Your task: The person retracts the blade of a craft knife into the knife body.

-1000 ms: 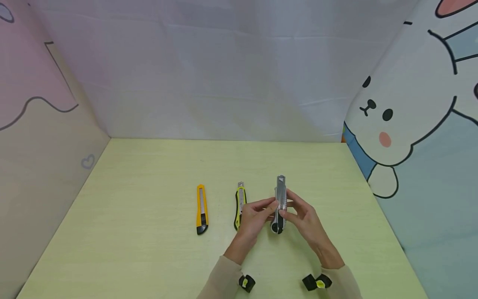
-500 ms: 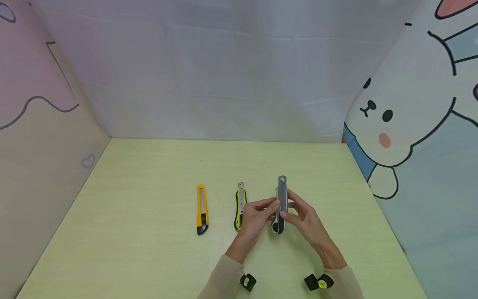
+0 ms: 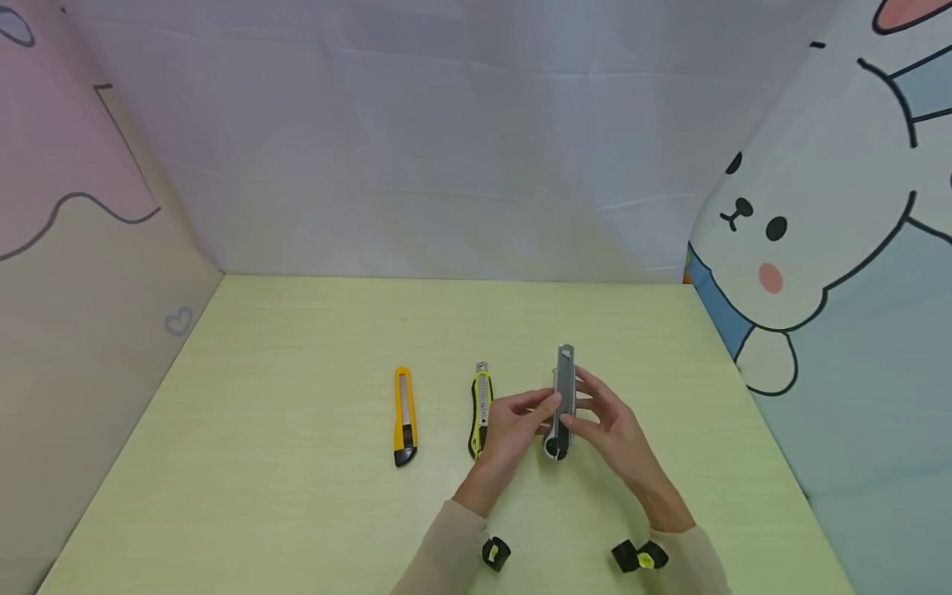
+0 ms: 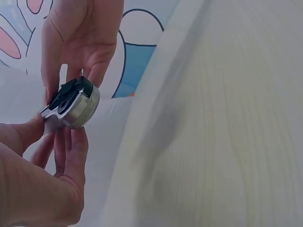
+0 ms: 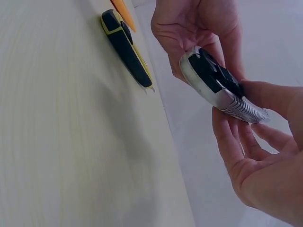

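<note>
Both hands hold a silver and black utility knife (image 3: 565, 380) above the table, its metal end pointing away from the person. My left hand (image 3: 513, 426) pinches it from the left, thumb on the upper face and fingers beneath. From the right, my right hand (image 3: 617, 434) grips it between thumb and fingers. In the left wrist view the rounded black butt of the utility knife (image 4: 78, 104) faces the camera. The right wrist view shows ridges along the side of the utility knife (image 5: 241, 109), with the right thumb on its black part.
A yellow-green and black utility knife (image 3: 482, 405) lies left of the hands, partly behind the left one. Farther left lies an orange utility knife (image 3: 405, 413) with a black end. A pale wall (image 3: 446, 165) stands behind the table (image 3: 283, 463), with printed cloth at both sides.
Both hands and the silver utility knife have shifted slightly right and away from the person. The grip looks the same, and the other two knives lie still.
</note>
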Available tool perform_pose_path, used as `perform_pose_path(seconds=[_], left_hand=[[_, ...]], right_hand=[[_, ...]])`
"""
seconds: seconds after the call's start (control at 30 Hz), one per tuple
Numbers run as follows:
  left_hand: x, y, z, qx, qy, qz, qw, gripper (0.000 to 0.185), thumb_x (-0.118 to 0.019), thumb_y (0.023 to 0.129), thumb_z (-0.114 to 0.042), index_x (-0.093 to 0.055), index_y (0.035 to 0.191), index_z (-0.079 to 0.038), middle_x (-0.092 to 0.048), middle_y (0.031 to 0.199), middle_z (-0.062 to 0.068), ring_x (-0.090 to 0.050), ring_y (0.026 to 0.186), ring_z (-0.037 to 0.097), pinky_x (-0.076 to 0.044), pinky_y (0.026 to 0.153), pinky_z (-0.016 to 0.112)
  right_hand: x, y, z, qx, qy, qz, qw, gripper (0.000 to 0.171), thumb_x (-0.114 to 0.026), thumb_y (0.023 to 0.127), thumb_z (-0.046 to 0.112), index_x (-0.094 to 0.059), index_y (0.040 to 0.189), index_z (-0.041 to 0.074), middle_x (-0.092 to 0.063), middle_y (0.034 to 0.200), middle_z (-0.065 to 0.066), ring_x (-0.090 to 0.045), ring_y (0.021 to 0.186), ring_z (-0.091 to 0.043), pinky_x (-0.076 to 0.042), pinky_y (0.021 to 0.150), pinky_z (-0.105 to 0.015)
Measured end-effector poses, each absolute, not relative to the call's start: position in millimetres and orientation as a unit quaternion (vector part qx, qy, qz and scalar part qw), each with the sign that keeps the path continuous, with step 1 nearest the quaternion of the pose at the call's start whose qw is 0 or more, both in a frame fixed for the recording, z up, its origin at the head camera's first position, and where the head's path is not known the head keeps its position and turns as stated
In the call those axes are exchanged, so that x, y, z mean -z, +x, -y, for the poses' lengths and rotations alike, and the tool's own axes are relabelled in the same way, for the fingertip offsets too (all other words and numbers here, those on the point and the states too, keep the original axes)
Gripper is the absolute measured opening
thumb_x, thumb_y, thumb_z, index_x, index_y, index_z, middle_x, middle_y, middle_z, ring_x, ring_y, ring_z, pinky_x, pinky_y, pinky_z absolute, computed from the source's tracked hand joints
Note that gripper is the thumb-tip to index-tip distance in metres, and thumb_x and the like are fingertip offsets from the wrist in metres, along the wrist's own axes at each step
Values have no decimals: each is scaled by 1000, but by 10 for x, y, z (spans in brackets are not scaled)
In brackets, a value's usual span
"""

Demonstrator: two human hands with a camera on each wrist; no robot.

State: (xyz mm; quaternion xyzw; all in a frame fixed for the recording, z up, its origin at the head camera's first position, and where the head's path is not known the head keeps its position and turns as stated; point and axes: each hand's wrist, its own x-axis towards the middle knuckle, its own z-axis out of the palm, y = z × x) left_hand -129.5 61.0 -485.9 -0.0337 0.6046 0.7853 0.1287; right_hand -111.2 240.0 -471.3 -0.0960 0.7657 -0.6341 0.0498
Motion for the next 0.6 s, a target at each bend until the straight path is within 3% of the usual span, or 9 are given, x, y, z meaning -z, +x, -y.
perform_pose_path(seconds=[0.4, 0.6], left_hand=[[4884, -1345, -644, -782, -48, -606, 139, 30, -77, 94, -23, -76, 114, 0, -76, 94, 9, -73, 78, 16, -60, 70, 27], [4929, -1372, -677, -768, -54, -624, 135, 32, -77, 94, -25, -77, 115, -1, -77, 99, 8, -73, 81, 14, -60, 70, 27]], right_hand=[[4765, -1155, -2421, 608, -87, -789, 25, 59, -64, 102, 9, -43, 157, 12, -54, 142, -19, -62, 112, -18, -56, 89, -25], [4818, -1175, -2413, 607, -81, -791, 14, 58, -65, 101, 7, -44, 155, 6, -55, 137, -22, -64, 109, -15, -57, 88, -25]])
